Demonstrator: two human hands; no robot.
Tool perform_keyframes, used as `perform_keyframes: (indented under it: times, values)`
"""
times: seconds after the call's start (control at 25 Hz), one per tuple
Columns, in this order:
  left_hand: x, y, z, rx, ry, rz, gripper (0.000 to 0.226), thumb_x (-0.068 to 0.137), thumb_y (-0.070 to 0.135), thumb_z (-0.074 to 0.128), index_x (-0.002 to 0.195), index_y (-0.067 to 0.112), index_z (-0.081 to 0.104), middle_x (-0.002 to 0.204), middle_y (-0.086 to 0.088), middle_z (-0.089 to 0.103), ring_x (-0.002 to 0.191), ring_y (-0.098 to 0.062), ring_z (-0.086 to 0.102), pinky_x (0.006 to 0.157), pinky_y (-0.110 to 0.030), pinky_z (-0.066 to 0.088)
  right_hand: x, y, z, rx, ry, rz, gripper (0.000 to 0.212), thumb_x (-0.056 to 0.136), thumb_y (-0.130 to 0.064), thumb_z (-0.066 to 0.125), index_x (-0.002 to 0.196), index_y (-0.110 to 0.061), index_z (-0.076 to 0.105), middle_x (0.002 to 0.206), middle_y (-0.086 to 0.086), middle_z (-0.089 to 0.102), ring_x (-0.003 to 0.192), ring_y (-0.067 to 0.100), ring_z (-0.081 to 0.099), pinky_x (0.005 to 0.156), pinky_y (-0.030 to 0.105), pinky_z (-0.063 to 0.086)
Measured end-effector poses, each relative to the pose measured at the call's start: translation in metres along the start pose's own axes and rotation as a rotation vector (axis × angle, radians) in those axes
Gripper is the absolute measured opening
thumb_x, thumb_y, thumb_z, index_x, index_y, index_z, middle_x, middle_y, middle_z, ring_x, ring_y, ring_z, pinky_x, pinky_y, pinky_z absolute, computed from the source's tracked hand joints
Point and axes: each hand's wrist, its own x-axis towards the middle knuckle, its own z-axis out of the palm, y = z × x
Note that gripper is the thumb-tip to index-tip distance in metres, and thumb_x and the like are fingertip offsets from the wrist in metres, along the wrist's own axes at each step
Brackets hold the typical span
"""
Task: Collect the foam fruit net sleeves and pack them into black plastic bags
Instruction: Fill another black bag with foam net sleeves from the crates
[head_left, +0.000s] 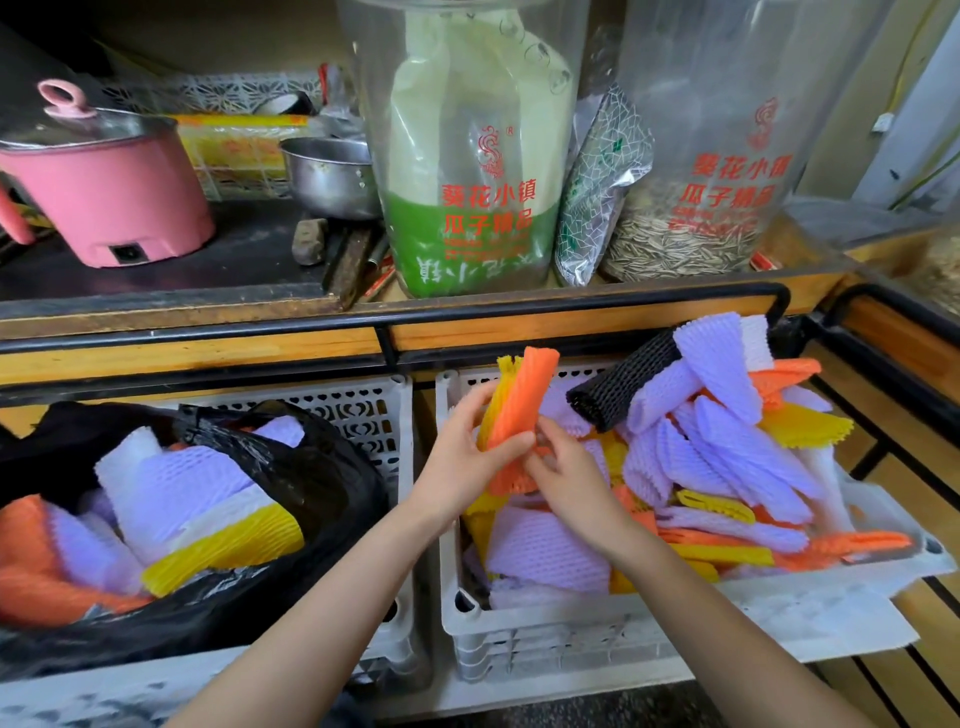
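Your left hand (467, 457) grips an orange sleeve (525, 400) and yellow sleeve (497, 400) upright; your right hand (566, 478) pinches the orange sleeve's base, over the crate (519, 618) beside the bag (322, 483).

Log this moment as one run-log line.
stage: collecting | left hand: holds orange sleeve | right hand: pinches same sleeve low | black bag: open, part-filled
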Motion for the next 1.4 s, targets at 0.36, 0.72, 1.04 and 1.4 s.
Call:
perform_keyframes:
  times: [0.36, 0.72, 1.04, 1.4]
  values:
    - [0.009, 0.0, -0.016, -0.028, 0.169, -0.101, 0.028, 0.091, 0.014, 0.059, 0.115, 0.022, 0.048, 0.109, -0.001, 0.061, 0.102, -0.019, 0.061, 0.085, -0.036, 0.054, 0.042, 0.027, -0.15, -0.813, 0.138, -0.043, 0.09, 0.069, -0.009, 0.08, 0.144, -0.018, 0.031, 0.151, 0.009, 0.031, 0.142, 0.032, 0.019, 0.114, 0.035, 0.013]
    - [0.002, -0.003, -0.014, -0.051, 0.092, -0.137, 0.035, 0.092, 0.02, 0.058, 0.124, 0.021, 0.045, 0.116, 0.0, 0.059, 0.103, -0.013, 0.06, 0.082, -0.028, 0.053, 0.074, 0.012, -0.148, -1.329, -0.014, -0.063, 0.058, 0.078, -0.027, 0.071, 0.133, -0.026, 0.051, 0.119, 0.005, 0.051, 0.108, 0.026, 0.04, 0.092, 0.034, 0.031]
    - [0.003, 0.009, -0.031, -0.064, 0.357, -0.108, 0.033, 0.094, 0.019, 0.055, 0.124, 0.014, 0.042, 0.108, 0.004, 0.055, 0.101, -0.015, 0.057, 0.082, -0.029, 0.047, 0.055, -0.046, -0.085, -0.538, 0.27, -0.202, 0.029, 0.089, -0.029, 0.061, 0.106, -0.007, 0.055, 0.095, 0.004, 0.061, 0.088, 0.02, 0.056, 0.075, 0.033, 0.039]
    - [-0.041, 0.068, -0.079, -0.181, 0.251, 0.196, 0.047, 0.083, 0.029, 0.067, 0.118, 0.016, 0.038, 0.1, 0.01, 0.052, 0.086, 0.01, 0.053, 0.077, -0.01, 0.044, 0.021, -0.125, 0.032, -0.121, -0.01, -0.334, 0.025, 0.098, -0.027, 0.042, 0.122, -0.02, 0.042, 0.117, -0.003, 0.056, 0.104, -0.003, 0.049, 0.091, 0.006, 0.034]
